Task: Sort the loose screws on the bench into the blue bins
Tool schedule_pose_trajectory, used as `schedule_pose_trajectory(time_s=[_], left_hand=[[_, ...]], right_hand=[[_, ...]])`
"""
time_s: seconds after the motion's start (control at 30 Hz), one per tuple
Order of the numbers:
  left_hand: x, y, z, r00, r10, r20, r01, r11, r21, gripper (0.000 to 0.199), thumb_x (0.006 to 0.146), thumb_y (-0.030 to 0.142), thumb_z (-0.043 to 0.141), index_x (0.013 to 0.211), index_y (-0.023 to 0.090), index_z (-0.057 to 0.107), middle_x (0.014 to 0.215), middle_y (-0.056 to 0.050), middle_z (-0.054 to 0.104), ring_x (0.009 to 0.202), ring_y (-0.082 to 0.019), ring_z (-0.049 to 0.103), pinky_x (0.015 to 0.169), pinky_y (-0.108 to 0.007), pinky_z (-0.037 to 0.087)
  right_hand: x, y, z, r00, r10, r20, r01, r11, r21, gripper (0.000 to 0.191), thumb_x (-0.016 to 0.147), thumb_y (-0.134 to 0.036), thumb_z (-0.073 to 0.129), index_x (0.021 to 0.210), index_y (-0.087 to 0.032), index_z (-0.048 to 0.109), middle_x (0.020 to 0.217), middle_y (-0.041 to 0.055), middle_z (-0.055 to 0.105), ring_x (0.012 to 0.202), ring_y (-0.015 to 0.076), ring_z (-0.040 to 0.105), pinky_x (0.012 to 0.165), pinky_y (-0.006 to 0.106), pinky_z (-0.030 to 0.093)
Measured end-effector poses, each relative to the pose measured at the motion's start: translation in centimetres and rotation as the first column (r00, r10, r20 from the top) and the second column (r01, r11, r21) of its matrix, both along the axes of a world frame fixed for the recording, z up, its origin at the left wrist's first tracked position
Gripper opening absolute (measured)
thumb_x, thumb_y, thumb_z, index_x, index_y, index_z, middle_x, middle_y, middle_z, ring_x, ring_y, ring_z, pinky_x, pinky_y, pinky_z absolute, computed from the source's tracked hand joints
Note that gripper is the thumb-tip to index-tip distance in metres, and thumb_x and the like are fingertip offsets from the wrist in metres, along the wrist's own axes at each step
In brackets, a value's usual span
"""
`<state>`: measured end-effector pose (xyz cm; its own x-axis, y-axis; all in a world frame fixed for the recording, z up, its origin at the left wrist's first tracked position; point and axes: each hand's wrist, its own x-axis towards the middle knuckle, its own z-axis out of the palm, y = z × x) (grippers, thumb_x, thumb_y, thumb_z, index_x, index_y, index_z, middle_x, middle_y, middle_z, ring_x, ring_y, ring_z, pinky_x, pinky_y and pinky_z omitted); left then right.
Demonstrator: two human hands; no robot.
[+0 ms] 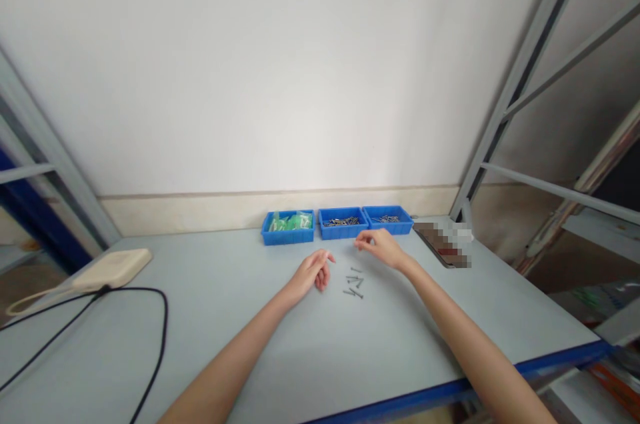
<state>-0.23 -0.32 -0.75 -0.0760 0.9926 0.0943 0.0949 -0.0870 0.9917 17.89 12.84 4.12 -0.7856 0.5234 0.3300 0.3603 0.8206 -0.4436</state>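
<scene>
Several grey screws (354, 282) lie loosely on the pale tabletop between my hands. My left hand (314, 271) rests just left of them, its fingers loosely curled; whether anything is inside is hidden. Above and right of the screws, my right hand (381, 245) has its thumb and fingertips close together, and anything between them is too small to make out. Just beyond my hands stand a blue bin (344, 233) of screws, a second blue bin (391, 229) with fewer screws at its right, and a third blue bin (289, 237) holding green-and-clear packets at its left.
A cream box (114, 269) with a cord and black cables (164, 317) lies at the left. A dark flat object (435, 244), partly pixelated, is at the right. The wall rises behind the bins, and grey metal frame posts (500, 117) flank the table.
</scene>
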Motion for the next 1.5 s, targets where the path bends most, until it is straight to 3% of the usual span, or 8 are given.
schedule_pose_trajectory(time_s=[0.13, 0.23, 0.4, 0.47, 0.67, 0.9, 1.2, 1.5], left_hand=[[-0.3, 0.2, -0.3, 1.000, -0.019, -0.010, 0.019, 1.000, -0.009, 0.049, 0.079, 0.062, 0.037, 0.087, 0.015, 0.050, 0.046, 0.004, 0.052, 0.034, -0.008, 0.047, 0.036, -0.017, 0.034], [-0.3, 0.0, -0.3, 1.000, -0.015, 0.005, 0.015, 1.000, 0.007, 0.050, 0.079, 0.062, 0.038, 0.086, 0.014, 0.051, 0.047, 0.004, 0.052, 0.035, -0.008, 0.048, 0.037, -0.017, 0.034], [-0.1, -0.1, -0.1, 1.000, -0.022, -0.010, 0.022, 1.000, -0.015, 0.051, 0.078, 0.063, 0.039, 0.077, 0.014, 0.054, 0.046, 0.002, 0.052, 0.037, -0.009, 0.048, 0.039, -0.019, 0.037], [0.0, 0.0, -0.2, 1.000, -0.022, -0.007, 0.022, 1.000, -0.018, 0.051, 0.078, 0.063, 0.039, 0.075, 0.014, 0.054, 0.046, 0.002, 0.052, 0.037, -0.009, 0.048, 0.040, -0.019, 0.038], [0.0, -0.2, 0.0, 0.999, -0.023, -0.046, 0.024, 1.000, 0.010, 0.048, 0.078, 0.060, 0.041, 0.075, 0.014, 0.054, 0.047, 0.002, 0.052, 0.036, -0.008, 0.045, 0.039, -0.019, 0.034], [-0.1, -0.6, 0.4, 0.990, -0.020, -0.141, 0.023, 1.000, 0.018, 0.037, 0.079, 0.051, 0.048, 0.081, 0.015, 0.054, 0.048, 0.005, 0.051, 0.036, -0.006, 0.036, 0.038, -0.019, 0.025], [0.2, -0.6, 0.2, 0.987, -0.042, -0.156, 0.045, 0.999, 0.017, 0.035, 0.078, 0.047, 0.050, 0.071, 0.014, 0.055, 0.048, 0.004, 0.049, 0.041, -0.008, 0.044, 0.043, -0.020, 0.033], [0.3, -0.4, 0.2, 0.990, -0.044, -0.131, 0.045, 0.999, 0.004, 0.042, 0.079, 0.050, 0.044, 0.060, 0.014, 0.052, 0.046, 0.002, 0.047, 0.040, -0.008, 0.044, 0.041, -0.019, 0.035]], right_hand=[[1.2, 5.2, 2.2, 0.931, -0.362, -0.048, 0.353, 0.857, 0.375, 0.026, 0.088, -0.032, 0.046, 0.087, -0.019, 0.069, 0.089, 0.0106, 0.066, 0.084, 0.0217, 0.054, 0.076, 0.032, 0.032], [1.8, 5.7, 1.9, 0.892, -0.436, -0.117, 0.436, 0.765, 0.474, 0.026, 0.088, -0.033, 0.046, 0.093, -0.020, 0.068, 0.104, 0.0135, 0.060, 0.095, 0.0252, 0.048, 0.080, 0.038, 0.028], [1.6, 0.3, -2.0, 0.981, -0.178, 0.075, 0.151, 0.950, 0.271, 0.026, 0.082, -0.046, 0.051, 0.086, -0.027, 0.068, 0.098, 0.0040, 0.061, 0.092, 0.0227, 0.049, 0.078, 0.037, 0.030], [1.2, -1.6, -3.5, 0.988, -0.109, 0.114, 0.085, 0.977, 0.197, 0.021, 0.079, -0.043, 0.056, 0.087, -0.028, 0.068, 0.100, 0.0026, 0.062, 0.092, 0.0220, 0.050, 0.078, 0.036, 0.030], [-0.4, -2.5, -4.3, 0.984, -0.168, 0.058, 0.160, 0.980, 0.119, 0.016, 0.082, -0.030, 0.054, 0.075, -0.021, 0.066, 0.088, 0.0030, 0.066, 0.090, 0.0211, 0.055, 0.079, 0.034, 0.031], [-2.2, -5.2, -2.8, 0.989, 0.003, -0.146, 0.001, 1.000, 0.028, 0.019, 0.085, -0.034, 0.050, 0.083, -0.022, 0.065, 0.082, 0.0021, 0.069, 0.075, 0.0169, 0.060, 0.078, 0.031, 0.032], [-1.6, -5.5, -3.5, 0.997, 0.009, -0.082, -0.003, 0.997, 0.076, 0.028, 0.088, -0.038, 0.044, 0.081, -0.023, 0.067, 0.084, 0.0025, 0.069, 0.078, 0.0181, 0.058, 0.074, 0.030, 0.029], [-1.8, -6.2, -2.8, 0.996, 0.018, -0.084, -0.023, 0.999, -0.050, 0.034, 0.091, -0.033, 0.042, 0.068, -0.018, 0.063, 0.068, -0.0005, 0.066, 0.070, 0.0140, 0.058, 0.076, 0.027, 0.030]])
